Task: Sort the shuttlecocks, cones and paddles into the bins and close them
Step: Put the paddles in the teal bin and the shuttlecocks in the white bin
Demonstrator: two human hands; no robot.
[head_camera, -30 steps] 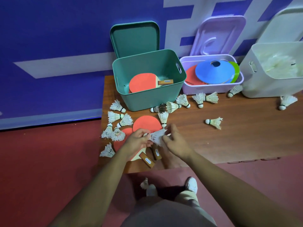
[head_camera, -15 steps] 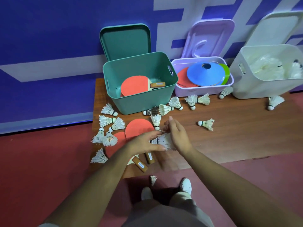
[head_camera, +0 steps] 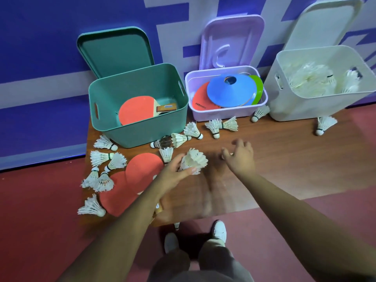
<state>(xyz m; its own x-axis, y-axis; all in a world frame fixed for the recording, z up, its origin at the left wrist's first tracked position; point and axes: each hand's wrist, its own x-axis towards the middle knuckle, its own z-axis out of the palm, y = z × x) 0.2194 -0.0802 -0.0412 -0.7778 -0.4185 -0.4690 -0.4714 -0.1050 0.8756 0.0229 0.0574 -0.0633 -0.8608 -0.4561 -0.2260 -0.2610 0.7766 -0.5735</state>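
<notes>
Gripping a small bunch of shuttlecocks, the left hand hovers low over the wooden surface, fingers curled round the feathers. The right hand is just beside it, fingers spread and blurred, holding nothing I can see. The white bin, open and part-filled with shuttlecocks, stands far and right, nearer the right hand.

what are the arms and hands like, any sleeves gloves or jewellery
The left forearm and right forearm are bare, with no sleeves in view. The left hand and right hand wear no gloves. No watch, bracelet or ring is visible, though the right hand is blurred.
</notes>
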